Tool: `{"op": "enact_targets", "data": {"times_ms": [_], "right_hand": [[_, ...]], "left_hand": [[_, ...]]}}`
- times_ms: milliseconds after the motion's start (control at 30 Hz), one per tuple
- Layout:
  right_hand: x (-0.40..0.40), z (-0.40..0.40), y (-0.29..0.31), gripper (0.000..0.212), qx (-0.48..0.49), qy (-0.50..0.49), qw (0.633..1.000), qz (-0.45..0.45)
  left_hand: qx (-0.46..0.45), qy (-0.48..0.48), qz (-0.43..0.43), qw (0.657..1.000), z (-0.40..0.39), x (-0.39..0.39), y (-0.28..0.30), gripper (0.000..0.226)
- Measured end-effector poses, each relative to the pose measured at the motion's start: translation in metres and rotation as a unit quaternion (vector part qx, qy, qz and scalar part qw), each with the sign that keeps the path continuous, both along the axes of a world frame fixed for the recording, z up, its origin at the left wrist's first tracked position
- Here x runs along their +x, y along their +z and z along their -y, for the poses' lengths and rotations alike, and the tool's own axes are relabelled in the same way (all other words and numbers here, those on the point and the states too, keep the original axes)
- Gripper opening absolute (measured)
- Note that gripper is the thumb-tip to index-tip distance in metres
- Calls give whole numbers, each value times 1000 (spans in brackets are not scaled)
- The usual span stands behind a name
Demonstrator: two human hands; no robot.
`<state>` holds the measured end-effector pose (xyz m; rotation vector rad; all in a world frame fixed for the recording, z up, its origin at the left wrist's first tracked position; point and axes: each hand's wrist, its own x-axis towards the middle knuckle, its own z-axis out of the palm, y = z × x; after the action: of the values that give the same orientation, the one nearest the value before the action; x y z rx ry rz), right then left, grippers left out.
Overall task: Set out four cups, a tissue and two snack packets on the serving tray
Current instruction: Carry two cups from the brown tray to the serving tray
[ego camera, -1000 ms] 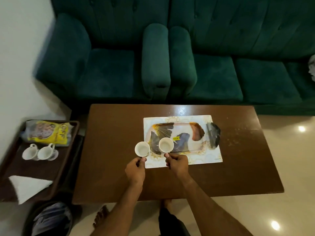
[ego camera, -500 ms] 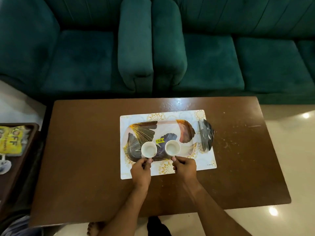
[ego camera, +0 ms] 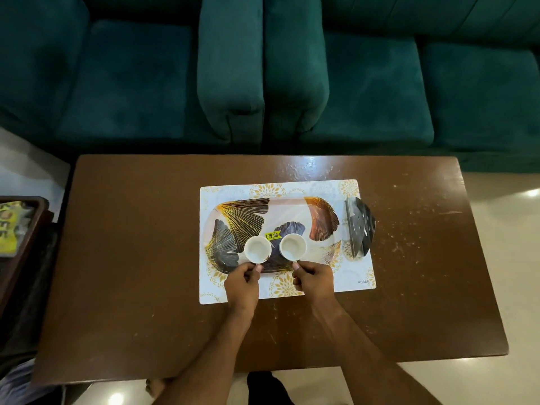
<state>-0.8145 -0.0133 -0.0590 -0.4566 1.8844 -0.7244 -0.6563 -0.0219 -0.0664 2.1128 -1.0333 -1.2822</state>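
- Two white cups now sit low on the serving tray (ego camera: 292, 210); a second ago both were at its near left edge, the left one short of the tray. They have moved toward the middle of the frame.
- The left cup (ego camera: 257, 249) stands on the dark leaf pattern and the right cup (ego camera: 293, 246) just beside it, with the yellow price sticker (ego camera: 272, 235) between them. Both are upright and look empty.
- The left hand (ego camera: 242, 283) is pinched on the left cup's handle and the right hand (ego camera: 314, 280) on the right cup's handle. The handles themselves are hidden under the fingertips, so whether the grips have loosened I cannot tell.
- The tray lies on a pale placemat (ego camera: 353, 276) in the middle of the brown table (ego camera: 140, 258), with a dark patterned piece (ego camera: 361, 226) just off its right end.
- In my judgement this delivers the first two of the four cups; letting go is all that remains of this step.
- At the far left edge of the frame a yellow snack packet (ego camera: 10, 226) shows on a side tray (ego camera: 35, 229). The other two cups, the tissue and any second packet are out of view here and not yet set out.
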Motion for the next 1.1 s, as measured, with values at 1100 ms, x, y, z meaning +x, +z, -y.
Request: {"op": "enact_targets", "data": {"times_ms": [1100], "right_hand": [[58,-2,57,30,-21,182,897,-402]], "left_hand": [[-74,-143,166,973,-4,88,61,22]]}}
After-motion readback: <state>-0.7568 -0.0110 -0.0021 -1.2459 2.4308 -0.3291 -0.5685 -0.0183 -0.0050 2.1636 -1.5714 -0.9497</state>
